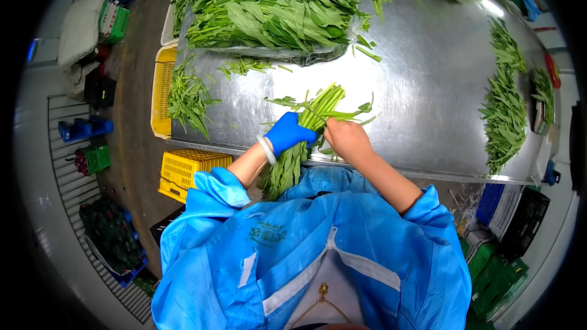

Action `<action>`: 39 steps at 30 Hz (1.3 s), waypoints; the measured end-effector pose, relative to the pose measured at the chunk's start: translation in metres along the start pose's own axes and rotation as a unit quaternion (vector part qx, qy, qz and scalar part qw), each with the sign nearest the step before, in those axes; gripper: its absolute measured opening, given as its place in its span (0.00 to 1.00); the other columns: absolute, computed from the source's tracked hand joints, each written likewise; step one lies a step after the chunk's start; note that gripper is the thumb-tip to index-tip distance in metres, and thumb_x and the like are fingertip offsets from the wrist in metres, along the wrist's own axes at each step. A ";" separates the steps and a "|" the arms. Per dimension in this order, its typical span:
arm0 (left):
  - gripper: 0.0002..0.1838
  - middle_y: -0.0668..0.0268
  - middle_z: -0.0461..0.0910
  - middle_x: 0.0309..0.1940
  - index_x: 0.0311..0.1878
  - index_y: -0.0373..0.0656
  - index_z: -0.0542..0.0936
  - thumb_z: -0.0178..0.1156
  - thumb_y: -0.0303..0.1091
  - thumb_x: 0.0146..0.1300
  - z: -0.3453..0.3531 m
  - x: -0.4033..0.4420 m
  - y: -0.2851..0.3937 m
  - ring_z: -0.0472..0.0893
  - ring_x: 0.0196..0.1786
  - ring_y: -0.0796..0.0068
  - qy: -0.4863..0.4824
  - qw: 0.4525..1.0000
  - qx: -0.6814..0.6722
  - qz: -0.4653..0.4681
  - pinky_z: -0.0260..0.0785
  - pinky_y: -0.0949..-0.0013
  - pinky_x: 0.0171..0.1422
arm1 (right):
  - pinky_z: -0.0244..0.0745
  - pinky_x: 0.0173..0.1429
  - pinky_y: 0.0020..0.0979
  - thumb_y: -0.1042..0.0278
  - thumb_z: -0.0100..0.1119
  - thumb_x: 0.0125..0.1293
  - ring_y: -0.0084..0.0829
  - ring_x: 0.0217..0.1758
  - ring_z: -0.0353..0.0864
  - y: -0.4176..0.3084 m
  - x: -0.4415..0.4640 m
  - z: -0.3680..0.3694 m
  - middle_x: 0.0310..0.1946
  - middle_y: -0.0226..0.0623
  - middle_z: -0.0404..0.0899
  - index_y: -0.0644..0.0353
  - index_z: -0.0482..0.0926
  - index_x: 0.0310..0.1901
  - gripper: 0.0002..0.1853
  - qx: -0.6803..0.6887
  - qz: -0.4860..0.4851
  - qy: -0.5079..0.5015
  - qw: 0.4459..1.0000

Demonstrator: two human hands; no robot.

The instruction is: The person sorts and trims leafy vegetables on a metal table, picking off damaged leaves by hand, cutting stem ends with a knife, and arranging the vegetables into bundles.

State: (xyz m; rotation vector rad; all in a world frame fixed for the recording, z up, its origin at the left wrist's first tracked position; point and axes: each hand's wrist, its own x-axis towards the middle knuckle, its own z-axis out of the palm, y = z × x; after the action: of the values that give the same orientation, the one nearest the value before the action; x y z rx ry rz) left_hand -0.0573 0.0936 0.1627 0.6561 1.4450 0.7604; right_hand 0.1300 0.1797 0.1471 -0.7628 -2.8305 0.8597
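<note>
My left hand point(291, 132), in a blue glove, is wrapped around a bunch of water spinach point(292, 164) at the table's front edge. The bunch's cut stems point up and away, and its leaves hang down towards my jacket. At the right side of the stems, my bare right hand point(348, 139) is closed on a leafy water spinach stem point(347, 114) that lies across the bunch. My right fingertips are partly hidden. Beyond my hands rests a large pile of water spinach point(275, 9) on clear plastic.
The metal table point(428, 98) carries a row of greens point(506, 104) along its right side and loose trimmings point(189, 95) at the left edge. A yellow crate point(162, 85) stands against that left edge, with stacked yellow baskets point(189, 171) below. Black and green crates point(523, 223) stand at lower right.
</note>
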 end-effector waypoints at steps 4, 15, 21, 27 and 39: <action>0.11 0.62 0.82 0.28 0.37 0.32 0.81 0.66 0.27 0.50 -0.044 -0.024 0.018 0.81 0.29 0.72 0.100 0.988 -0.117 0.021 0.74 0.70 0.36 | 0.76 0.36 0.48 0.68 0.57 0.60 0.51 0.30 0.81 0.042 -0.054 0.023 0.28 0.49 0.80 0.61 0.73 0.44 0.12 0.027 0.083 -0.023 0.996; 0.14 0.64 0.75 0.32 0.40 0.41 0.73 0.63 0.30 0.49 -0.042 -0.038 0.068 0.76 0.35 0.70 0.051 0.865 -0.336 0.369 0.69 0.64 0.52 | 0.67 0.64 0.41 0.54 0.64 0.62 0.49 0.59 0.75 0.113 -0.057 -0.108 0.55 0.51 0.77 0.62 0.73 0.60 0.28 0.021 0.119 0.030 0.992; 0.16 0.65 0.71 0.30 0.39 0.45 0.71 0.64 0.34 0.46 0.030 -0.023 0.053 0.73 0.33 0.69 -0.100 0.818 -0.466 0.322 0.65 0.60 0.58 | 0.56 0.73 0.35 0.40 0.42 0.72 0.34 0.67 0.68 0.089 -0.007 -0.079 0.62 0.41 0.73 0.62 0.72 0.62 0.32 0.427 0.110 -0.103 0.892; 0.14 0.64 0.73 0.31 0.41 0.42 0.73 0.60 0.31 0.51 0.016 -0.033 0.046 0.74 0.33 0.70 -0.011 0.818 -0.486 0.308 0.66 0.62 0.58 | 0.53 0.75 0.35 0.51 0.69 0.51 0.35 0.72 0.60 0.025 -0.065 -0.087 0.71 0.42 0.60 0.63 0.51 0.74 0.53 0.592 0.108 -0.305 0.738; 0.11 0.65 0.73 0.31 0.41 0.42 0.72 0.55 0.33 0.54 0.009 0.012 0.040 0.74 0.37 0.69 0.060 0.746 -0.591 0.300 0.64 0.60 0.64 | 0.61 0.70 0.35 0.71 0.79 0.42 0.30 0.65 0.67 -0.010 -0.025 -0.095 0.62 0.38 0.72 0.63 0.60 0.68 0.50 0.377 0.111 -0.247 0.886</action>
State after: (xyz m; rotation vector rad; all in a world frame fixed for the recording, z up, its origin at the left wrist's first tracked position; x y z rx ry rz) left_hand -0.0515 0.1282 0.1865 0.0180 0.5471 2.0028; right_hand 0.1679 0.2076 0.2338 -0.8159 -2.3869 2.2763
